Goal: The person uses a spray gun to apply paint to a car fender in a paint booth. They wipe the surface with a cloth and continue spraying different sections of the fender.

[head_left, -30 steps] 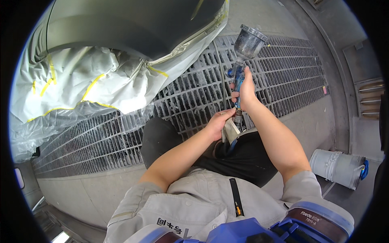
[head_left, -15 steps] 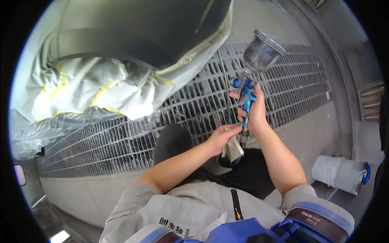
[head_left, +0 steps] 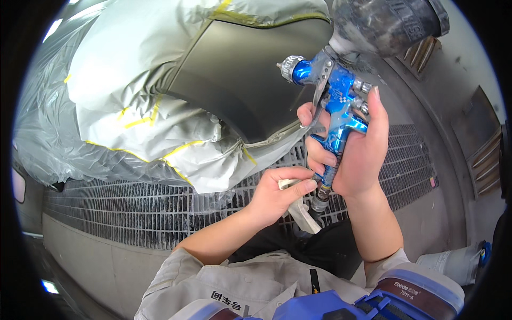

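My right hand (head_left: 360, 144) is wrapped round the handle of a blue spray gun (head_left: 337, 104), its fingers by the trigger. A clouded, paint-stained cup (head_left: 389, 26) sits on top of the gun, and the silver nozzle points left. A hose fitting shows at the bottom of the handle. In my left hand (head_left: 282, 192) a crumpled pale cloth (head_left: 301, 213) is pinched and hangs down. The left fingertips are at the base of the gun handle. Beyond the nozzle stands a dark grey curved body panel (head_left: 250, 80), framed by masking paper.
White masking paper (head_left: 128, 64) with yellow tape and clear plastic sheeting (head_left: 42, 133) cover the vehicle around the panel. Below runs a metal floor grating (head_left: 138, 213). A pale bucket (head_left: 453, 264) lies at the lower right. Metal slats (head_left: 485, 173) line the right wall.
The spray gun has come up much closer, raised by my right hand. My left hand has risen with the cloth. The view has shifted, showing more of the masked vehicle.
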Tool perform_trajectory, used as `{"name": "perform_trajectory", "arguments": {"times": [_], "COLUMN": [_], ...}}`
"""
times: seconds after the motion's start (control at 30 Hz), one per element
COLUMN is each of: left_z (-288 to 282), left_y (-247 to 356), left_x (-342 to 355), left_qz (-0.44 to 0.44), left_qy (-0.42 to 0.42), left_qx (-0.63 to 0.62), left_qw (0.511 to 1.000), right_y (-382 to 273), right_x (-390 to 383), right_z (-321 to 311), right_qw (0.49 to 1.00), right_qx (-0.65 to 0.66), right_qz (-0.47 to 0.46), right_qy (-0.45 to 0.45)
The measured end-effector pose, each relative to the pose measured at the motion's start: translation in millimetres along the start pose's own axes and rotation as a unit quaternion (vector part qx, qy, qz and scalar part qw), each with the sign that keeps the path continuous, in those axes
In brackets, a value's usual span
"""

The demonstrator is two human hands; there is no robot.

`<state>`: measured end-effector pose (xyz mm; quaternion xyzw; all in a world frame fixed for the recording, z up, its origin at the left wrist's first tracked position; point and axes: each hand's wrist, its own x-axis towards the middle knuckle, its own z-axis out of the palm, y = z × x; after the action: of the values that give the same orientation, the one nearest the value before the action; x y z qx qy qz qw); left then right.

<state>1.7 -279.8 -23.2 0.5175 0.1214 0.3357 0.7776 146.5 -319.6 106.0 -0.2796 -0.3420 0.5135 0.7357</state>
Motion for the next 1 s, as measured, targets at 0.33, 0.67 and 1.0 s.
{"name": "perform_trajectory", "arguments": {"times": [0.33, 0.67, 1.0], "left_z": [-10.7, -32.4, -57.0], "left_y": [16.1, -41.6, -169.0], "left_x": [-13.7, -14.2, -50.5], "left_qz": [-0.001, 0.094, -0.001], "left_qy": [0.047, -0.072, -0.204], "left_qx": [-0.040, 0.095, 0.380], "left_qw": [0.998, 0.988, 0.902], "right_y": [14.3, 5.5, -3.4], "right_x": [15.0, 3.9, -4.2], "right_z": [24.3, 12.1, 3.0], "right_qw": [0.999, 0.999, 0.993], "right_qx": [-0.029, -0.037, -0.008], "right_qz": [0.018, 0.002, 0.052], "right_qy": [-0.025, -0.022, -0.105]}}
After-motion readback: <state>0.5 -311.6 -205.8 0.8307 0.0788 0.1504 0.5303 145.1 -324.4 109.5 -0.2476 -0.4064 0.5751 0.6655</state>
